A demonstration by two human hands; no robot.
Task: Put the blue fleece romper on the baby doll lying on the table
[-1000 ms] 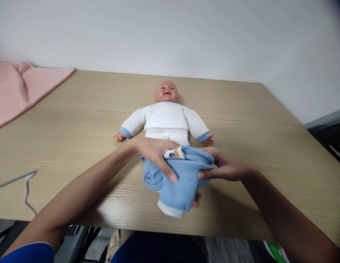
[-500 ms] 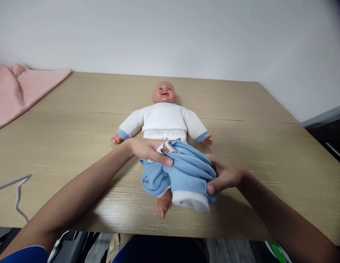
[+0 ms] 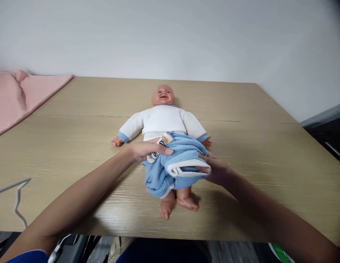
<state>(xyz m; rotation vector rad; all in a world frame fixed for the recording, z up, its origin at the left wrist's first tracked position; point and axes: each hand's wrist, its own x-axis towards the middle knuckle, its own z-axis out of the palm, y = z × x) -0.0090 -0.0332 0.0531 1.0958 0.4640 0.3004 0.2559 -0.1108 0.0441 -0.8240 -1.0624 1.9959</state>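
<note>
A baby doll (image 3: 163, 118) lies on its back, head away from me, in a white sweater with blue cuffs. Light blue pants (image 3: 159, 179) with white trim lie across its lower body. One pant leg surrounds the doll's leg on the left; the other is bunched up, its white-edged opening facing me. Both of the doll's feet show below. My left hand (image 3: 148, 149) is closed on the pants near the patterned waistband, thumb on top. My right hand (image 3: 215, 168) grips the bunched pant leg from the right; fingertips seem to show inside its opening.
The doll rests on a wooden table (image 3: 76, 146) against a pale wall. Pink cloth (image 3: 24, 95) covers the far left corner. A bent white wire (image 3: 18, 197), like part of a hanger, lies near the front left edge. Dark furniture (image 3: 327, 135) stands at the right.
My right hand has moved up and slightly left, bunching the pant leg so its opening faces me. The doll's other foot now shows. My left hand keeps its hold on the waistband.
</note>
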